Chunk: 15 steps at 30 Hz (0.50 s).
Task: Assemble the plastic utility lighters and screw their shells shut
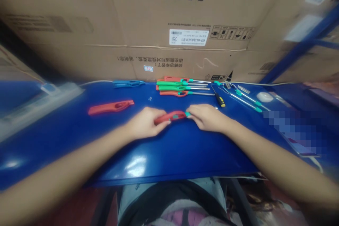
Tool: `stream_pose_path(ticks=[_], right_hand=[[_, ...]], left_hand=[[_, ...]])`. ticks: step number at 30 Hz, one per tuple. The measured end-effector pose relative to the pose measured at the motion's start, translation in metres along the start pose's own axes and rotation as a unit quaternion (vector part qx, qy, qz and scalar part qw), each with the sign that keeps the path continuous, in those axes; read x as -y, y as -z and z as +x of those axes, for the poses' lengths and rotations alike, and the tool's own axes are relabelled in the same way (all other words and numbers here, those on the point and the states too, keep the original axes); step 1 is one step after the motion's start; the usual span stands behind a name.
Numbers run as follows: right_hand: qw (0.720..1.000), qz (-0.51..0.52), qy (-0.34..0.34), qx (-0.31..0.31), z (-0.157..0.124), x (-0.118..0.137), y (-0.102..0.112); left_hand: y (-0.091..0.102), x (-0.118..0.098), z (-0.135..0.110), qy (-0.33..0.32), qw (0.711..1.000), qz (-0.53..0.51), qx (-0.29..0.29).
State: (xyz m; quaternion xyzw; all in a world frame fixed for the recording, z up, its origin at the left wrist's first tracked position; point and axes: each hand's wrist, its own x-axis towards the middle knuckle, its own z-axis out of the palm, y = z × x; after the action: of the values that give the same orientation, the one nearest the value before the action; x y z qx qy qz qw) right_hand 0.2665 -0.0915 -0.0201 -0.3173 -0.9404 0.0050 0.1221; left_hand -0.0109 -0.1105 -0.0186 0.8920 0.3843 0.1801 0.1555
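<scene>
Over the middle of the blue table, a red long-nosed lighter [173,116] is held level between both hands. My left hand [148,122] is closed round the rear of its handle. At its teal front collar [188,114], my right hand [208,117] is closed, with the fingers pinching just past the collar. Whether a metal tube lies inside the right hand is hidden. A separate red lighter handle [111,107] lies to the left of my left hand. Just beyond my right hand lies a black and yellow screwdriver [219,98].
Long-nosed lighters in green [171,87] and orange-red [173,93] lie in a row at the back. Blue lighter handles [128,83] are left of them. Metal tubes with teal ends [246,100] lie at right, near a white rounded object [265,96]. A large cardboard box [127,21] stands behind.
</scene>
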Motion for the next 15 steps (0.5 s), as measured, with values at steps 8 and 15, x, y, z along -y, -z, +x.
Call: stream_pose_path(ticks=[8, 15], right_hand=[[0.996, 0.058, -0.06, 0.027, -0.001, -0.019, 0.018], [0.923, -0.111, -0.368, -0.013, -0.025, -0.069, 0.033]], left_hand=[[0.004, -0.004, 0.004, 0.013, 0.99, 0.125, 0.06], [0.024, -0.006, -0.004, 0.056, 0.977, 0.187, 0.085]])
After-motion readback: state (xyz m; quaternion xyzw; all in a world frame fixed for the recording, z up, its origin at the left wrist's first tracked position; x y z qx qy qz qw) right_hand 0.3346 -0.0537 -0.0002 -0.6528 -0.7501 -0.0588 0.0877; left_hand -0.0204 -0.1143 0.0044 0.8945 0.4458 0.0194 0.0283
